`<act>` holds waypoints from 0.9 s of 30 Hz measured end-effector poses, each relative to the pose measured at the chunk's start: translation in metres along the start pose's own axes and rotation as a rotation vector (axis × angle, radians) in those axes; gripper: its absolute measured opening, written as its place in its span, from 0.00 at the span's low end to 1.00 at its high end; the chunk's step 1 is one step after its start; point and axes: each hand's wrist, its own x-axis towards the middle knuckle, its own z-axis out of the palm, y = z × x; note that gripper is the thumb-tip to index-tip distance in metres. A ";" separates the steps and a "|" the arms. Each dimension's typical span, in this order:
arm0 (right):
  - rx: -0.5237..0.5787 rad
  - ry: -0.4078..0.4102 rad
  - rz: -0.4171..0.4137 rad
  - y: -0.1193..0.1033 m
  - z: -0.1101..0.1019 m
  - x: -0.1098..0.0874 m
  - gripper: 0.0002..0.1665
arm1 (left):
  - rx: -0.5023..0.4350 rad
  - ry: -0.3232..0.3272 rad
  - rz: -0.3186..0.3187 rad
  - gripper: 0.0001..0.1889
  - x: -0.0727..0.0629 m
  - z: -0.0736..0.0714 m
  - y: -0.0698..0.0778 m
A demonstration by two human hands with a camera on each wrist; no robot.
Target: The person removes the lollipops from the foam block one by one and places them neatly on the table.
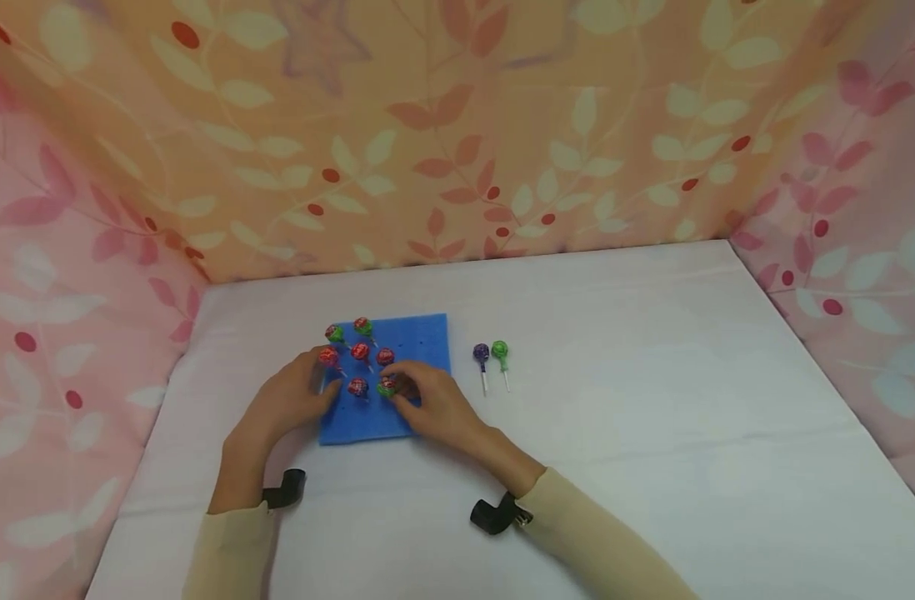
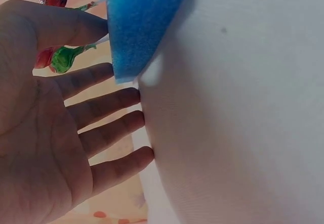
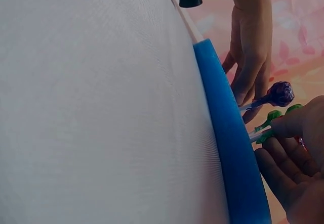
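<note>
A blue foam block (image 1: pixel 420 335) lies on the table with several wrapped lollipops (image 1: pixel 360 351) standing in it on their sticks. My right hand (image 1: pixel 441 408) pinches a green and red lollipop (image 1: pixel 386 387) between thumb and fingers. In the right wrist view its white stick meets the face of the block, beside a purple-wrapped lollipop (image 3: pixel 281 93). At the block's left edge, my left hand (image 2: pixel 45 128) has its fingers extended and spread. Its thumb reaches over the foam's top surface in the left wrist view, and its fingertips are at the block's side and the table.
To the right of the block, a purple lollipop (image 1: pixel 481 352) and a green lollipop (image 1: pixel 500 349) lie side by side on the white table (image 1: pixel 652 400). Leaf-patterned curtains (image 1: pixel 457 150) close off the back and both sides. Each wrist carries a black camera (image 1: pixel 493 516).
</note>
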 end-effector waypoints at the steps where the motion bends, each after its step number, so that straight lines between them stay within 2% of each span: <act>1: 0.001 -0.001 -0.002 0.000 0.001 0.001 0.20 | 0.004 -0.001 -0.001 0.38 0.000 -0.001 -0.001; 7: -0.006 0.007 -0.003 -0.001 0.002 0.002 0.19 | -0.003 -0.014 -0.002 0.38 0.000 -0.002 -0.003; 17: -0.033 -0.024 0.018 0.001 -0.001 -0.005 0.19 | -0.020 0.000 -0.015 0.39 -0.003 0.011 -0.002; 22: -0.021 -0.028 -0.005 0.001 0.001 -0.003 0.19 | -0.005 0.014 -0.022 0.38 -0.004 0.007 -0.004; 27: -0.008 0.014 -0.004 -0.001 0.001 0.000 0.19 | 0.011 0.029 0.029 0.37 0.001 0.001 -0.002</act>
